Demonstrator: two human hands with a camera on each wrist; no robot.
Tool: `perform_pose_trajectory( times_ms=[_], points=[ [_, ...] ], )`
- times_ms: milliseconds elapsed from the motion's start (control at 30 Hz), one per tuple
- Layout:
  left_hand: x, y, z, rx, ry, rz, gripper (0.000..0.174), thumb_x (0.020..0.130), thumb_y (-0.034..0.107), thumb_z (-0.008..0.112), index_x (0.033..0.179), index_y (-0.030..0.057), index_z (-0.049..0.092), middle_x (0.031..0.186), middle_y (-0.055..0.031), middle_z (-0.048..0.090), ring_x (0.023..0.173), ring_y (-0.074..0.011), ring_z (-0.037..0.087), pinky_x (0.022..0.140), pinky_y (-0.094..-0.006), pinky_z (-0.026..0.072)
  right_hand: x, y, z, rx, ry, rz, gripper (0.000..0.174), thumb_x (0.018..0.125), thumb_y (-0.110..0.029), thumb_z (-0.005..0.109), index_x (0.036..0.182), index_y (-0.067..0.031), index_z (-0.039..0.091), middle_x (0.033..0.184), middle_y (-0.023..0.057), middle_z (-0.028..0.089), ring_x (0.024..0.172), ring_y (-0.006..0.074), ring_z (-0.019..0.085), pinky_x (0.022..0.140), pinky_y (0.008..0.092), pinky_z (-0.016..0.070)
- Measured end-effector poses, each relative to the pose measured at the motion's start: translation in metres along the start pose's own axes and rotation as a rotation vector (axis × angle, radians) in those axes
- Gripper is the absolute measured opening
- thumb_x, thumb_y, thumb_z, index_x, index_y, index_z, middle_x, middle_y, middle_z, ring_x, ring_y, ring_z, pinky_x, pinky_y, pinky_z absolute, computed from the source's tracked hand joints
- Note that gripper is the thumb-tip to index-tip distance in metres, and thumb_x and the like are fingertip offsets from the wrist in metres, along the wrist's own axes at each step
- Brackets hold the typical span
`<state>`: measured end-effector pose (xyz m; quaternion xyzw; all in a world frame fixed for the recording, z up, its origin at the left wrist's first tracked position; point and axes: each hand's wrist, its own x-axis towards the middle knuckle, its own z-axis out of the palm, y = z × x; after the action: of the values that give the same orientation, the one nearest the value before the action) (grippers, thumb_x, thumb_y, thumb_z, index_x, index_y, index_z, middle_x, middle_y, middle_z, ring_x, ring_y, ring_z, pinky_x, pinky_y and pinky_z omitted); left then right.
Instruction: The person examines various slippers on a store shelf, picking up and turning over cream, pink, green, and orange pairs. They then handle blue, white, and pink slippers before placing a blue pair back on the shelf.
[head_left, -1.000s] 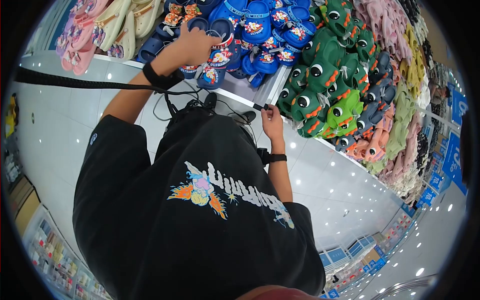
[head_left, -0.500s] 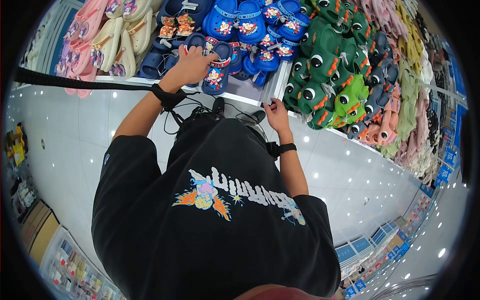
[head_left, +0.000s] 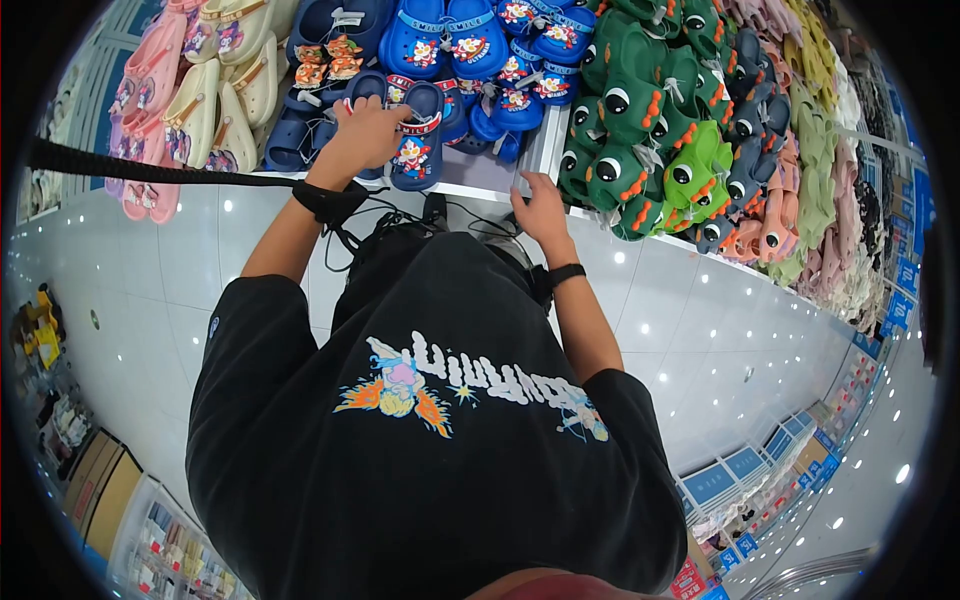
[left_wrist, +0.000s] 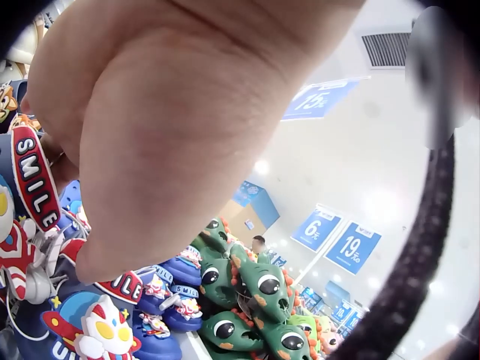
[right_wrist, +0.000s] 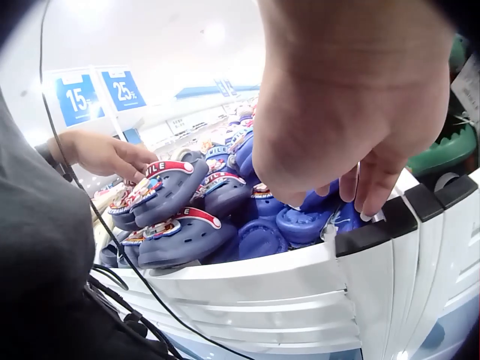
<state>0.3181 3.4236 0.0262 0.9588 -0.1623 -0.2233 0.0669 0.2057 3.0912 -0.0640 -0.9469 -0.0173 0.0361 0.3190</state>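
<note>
Fingers of our right hand [head_left: 543,212] now lie loosely by the bin's [head_left: 470,191] front corner, off the pinch we had on its black trim [right_wrist: 375,234]; nothing seen held there. Ahead-left of it, our left hand [head_left: 365,137] touches the navy clogs [head_left: 412,165], one digit out towards a SMILE strap. Grip or just contact: can't tell. So we only work the clogs left-handed. Beyond the left hand: bright blue clogs [head_left: 478,55]. Right of our right hand: green dinosaur clogs [head_left: 635,75]. Farthest: price signs [left_wrist: 315,229].
</note>
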Motion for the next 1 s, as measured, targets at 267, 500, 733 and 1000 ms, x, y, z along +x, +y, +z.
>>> perform_pose_trajectory(
  times_ms=[267,500,733,1000],
  points=[
    [-0.014,-0.013,0.005,-0.224,0.249,0.052,0.03,0.095,0.026,0.065,0.125,0.0256,0.067,0.107,-0.0085,0.056,0.114,-0.0324,0.055,0.107,-0.0663,0.0273,0.052,-0.005,0.037,0.067,-0.162,0.093,0.033,0.092,-0.025,0.066,0.111,0.0015,0.071,0.102,0.0234,0.071,0.095,0.0411,0.068,0.089,0.0471,0.0539],
    [-0.026,-0.012,0.021,-0.187,0.342,0.035,0.044,0.09,0.026,0.07,0.133,0.0245,0.062,0.14,-0.0162,0.049,0.136,-0.0372,0.044,0.11,-0.0692,0.0232,0.12,-0.054,0.03,0.12,0.052,-0.136,0.027,0.09,-0.023,0.067,0.104,-0.0004,0.067,0.103,0.0198,0.067,0.099,0.0397,0.065,0.087,0.0458,0.0532],
    [-0.029,-0.002,0.017,-0.2,0.376,0.019,0.047,0.089,0.023,0.071,0.135,0.0252,0.062,0.141,-0.0191,0.048,0.139,-0.0382,0.041,0.11,-0.0732,0.0219,0.244,-0.109,0.018,-0.07,0.137,-0.432,0.047,0.089,-0.029,0.071,0.131,-0.0102,0.064,0.121,0.0213,0.063,0.116,0.0406,0.057,0.098,0.0513,0.0457],
    [-0.028,0.002,0.015,-0.222,0.305,-0.005,0.045,0.088,0.026,0.075,0.131,0.0222,0.066,0.133,-0.0192,0.051,0.138,-0.0384,0.038,0.107,-0.0722,0.0244,0.331,-0.15,0.033,-0.558,-0.527,-0.129,0.071,0.085,-0.057,0.071,0.146,-0.0225,0.058,0.144,0.0142,0.06,0.139,0.0424,0.046,0.113,0.0686,0.0267]
  ],
)
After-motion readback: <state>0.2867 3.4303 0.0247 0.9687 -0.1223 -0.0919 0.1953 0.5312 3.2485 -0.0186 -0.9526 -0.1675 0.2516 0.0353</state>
